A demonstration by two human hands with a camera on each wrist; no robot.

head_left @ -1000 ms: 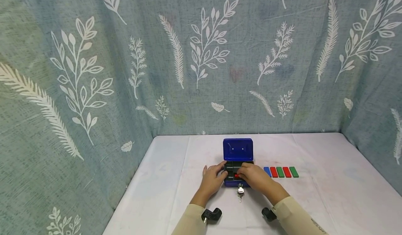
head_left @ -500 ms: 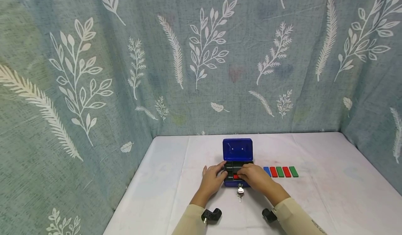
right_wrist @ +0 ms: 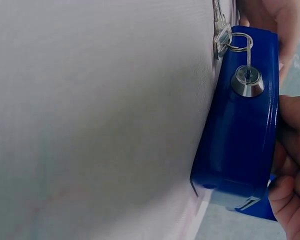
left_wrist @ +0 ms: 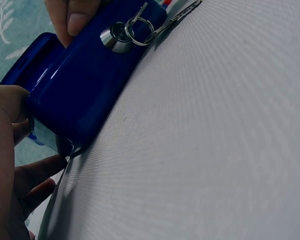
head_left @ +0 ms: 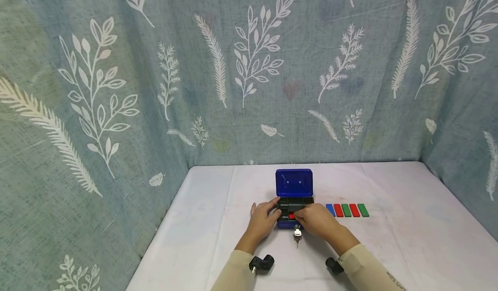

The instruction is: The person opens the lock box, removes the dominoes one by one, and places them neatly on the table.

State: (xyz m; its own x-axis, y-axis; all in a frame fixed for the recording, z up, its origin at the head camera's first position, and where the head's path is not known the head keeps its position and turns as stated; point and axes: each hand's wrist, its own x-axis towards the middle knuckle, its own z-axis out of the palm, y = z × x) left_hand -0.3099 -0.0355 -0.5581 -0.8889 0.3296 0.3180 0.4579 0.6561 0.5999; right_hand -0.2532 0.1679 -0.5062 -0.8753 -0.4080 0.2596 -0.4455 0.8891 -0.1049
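Note:
A blue metal cash box (head_left: 287,225) stands on the table with its lid (head_left: 294,183) raised and a black compartment tray (head_left: 296,203) inside. My left hand (head_left: 263,220) rests against the box's left side, fingers extended along the edge and thumb near the front rim. My right hand (head_left: 318,218) reaches in from the right, curled fingers down at a red tile (head_left: 292,216) in the front compartment. The fingertips on the tile are partly hidden. A key ring with keys (head_left: 297,235) hangs from the front lock (right_wrist: 247,80).
Right of the box lies a row of flat tiles: a blue tile (head_left: 330,209), two red and two green, the last being a green tile (head_left: 363,210). A white cloth covers the table (head_left: 218,222). A patterned curtain (head_left: 233,87) surrounds it.
The right fingers have shifted slightly inside the tray, and more of the red tile shows. The left hand stays at the box's side. The head view has tilted a little.

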